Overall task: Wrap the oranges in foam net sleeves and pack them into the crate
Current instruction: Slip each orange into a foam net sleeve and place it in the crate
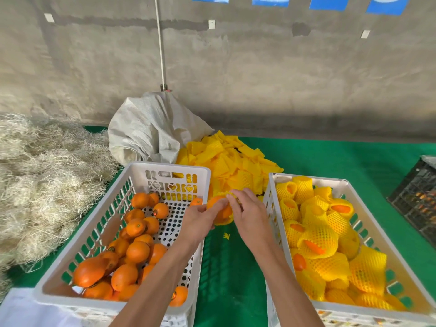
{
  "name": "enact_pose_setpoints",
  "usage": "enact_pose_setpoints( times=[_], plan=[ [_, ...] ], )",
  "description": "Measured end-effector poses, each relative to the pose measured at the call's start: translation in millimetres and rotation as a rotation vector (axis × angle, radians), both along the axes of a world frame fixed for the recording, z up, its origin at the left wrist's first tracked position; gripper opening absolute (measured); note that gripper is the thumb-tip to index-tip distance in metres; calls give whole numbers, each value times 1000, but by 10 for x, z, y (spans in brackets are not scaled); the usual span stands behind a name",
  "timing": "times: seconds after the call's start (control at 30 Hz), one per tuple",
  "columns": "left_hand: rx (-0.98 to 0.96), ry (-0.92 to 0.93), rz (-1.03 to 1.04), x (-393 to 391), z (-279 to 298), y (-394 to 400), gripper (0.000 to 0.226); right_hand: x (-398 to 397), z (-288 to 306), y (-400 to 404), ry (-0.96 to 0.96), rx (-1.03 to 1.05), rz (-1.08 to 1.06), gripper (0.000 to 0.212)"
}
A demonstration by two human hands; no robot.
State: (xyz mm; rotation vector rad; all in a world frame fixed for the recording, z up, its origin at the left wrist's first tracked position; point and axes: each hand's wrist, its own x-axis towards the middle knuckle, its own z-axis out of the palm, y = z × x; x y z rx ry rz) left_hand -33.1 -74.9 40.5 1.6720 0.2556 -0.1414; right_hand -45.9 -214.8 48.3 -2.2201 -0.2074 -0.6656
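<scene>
Both hands are gripping the round orange fruit (pixel 220 210), half inside its yellow foam net sleeve (pixel 224 221), left hand (pixel 200 219) at nine o'clock, right hand (pixel 250 215) at three, nearer the white plastic crate (pixel 276 223) of wrapped fruit at three o'clock.

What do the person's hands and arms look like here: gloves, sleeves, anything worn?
Both are bare. The left hand and right hand wear no gloves, and no rings, watch or bands show. Both forearms are uncovered down to the frame's bottom edge, so no sleeves are in view.
</scene>
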Motion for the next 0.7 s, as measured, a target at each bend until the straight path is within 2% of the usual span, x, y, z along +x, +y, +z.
enact_pose_setpoints(
  times=[0.07,0.17,0.2,0.27,0.37,0.47,0.6,0.7],
  plan=[
    [33,-51,38,71,55,-19,51,-25,-38,38,36,59,34,25],
    [58,-163,58,93,102,-82,43,-37,-62,53,144,334,-2,16],
    [42,-195,70,79,103,-112,40,-30,-70,52,164,364,-44,14],
    [-108,-161,122,66,96,-167,31,-10,-95,46,202,283,-139,17],
    [-366,-53,118,40,117,-211,27,-14,-155,54,231,189,-214,10],
    [-436,17,48,1,180,-205,27,-21,-192,77,255,200,-207,13],
    [-520,62,-29,-8,230,-115,13,-63,-250,92,292,154,-185,15],
    [-549,115,-9,11,202,-72,24,-67,-258,75,388,219,-135,17]
  ],
)
